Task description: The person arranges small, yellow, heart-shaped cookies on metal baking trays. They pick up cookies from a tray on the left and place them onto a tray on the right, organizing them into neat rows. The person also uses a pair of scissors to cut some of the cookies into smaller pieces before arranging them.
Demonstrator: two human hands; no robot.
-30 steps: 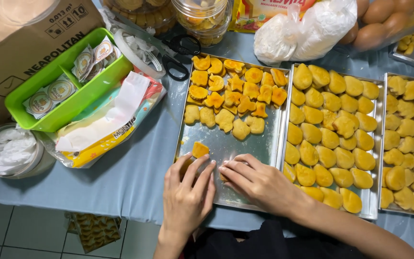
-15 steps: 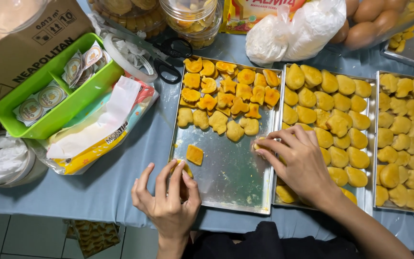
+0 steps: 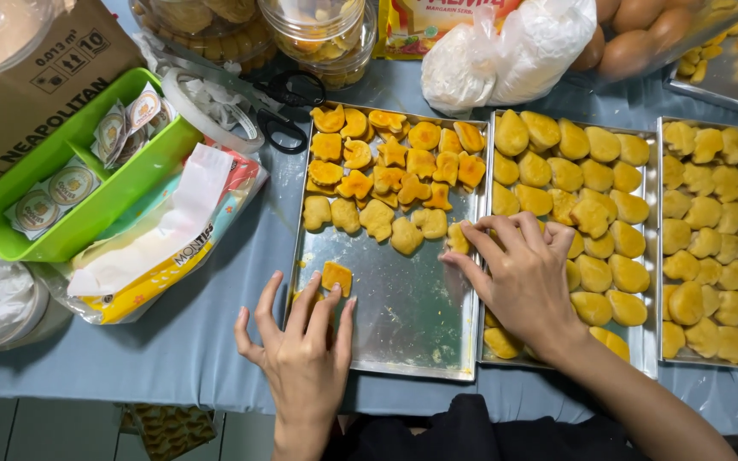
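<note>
My right hand (image 3: 523,277) pinches a pale cookie (image 3: 458,238), mostly hidden by fingertips; my left hand (image 3: 305,341) lies released on the tray (image 3: 403,316). A yellow packet (image 3: 143,273) lies left, beneath a green bin (image 3: 87,213) of round sachets.

1. A home baking table is serving as a small cookie workshop, with metal baking trays (image 3: 403,341) lying side by side on a blue cloth (image 3: 172,358).
2. Rows of yellow unbaked cookies (image 3: 591,213) are filling the trays.
3. Eggs (image 3: 642,26), a margarine packet (image 3: 437,21) and plastic cookie jars (image 3: 318,34) are crowding the far edge.
4. A green tub (image 3: 87,213) is holding round labels beside a cardboard box (image 3: 27,94).
</note>
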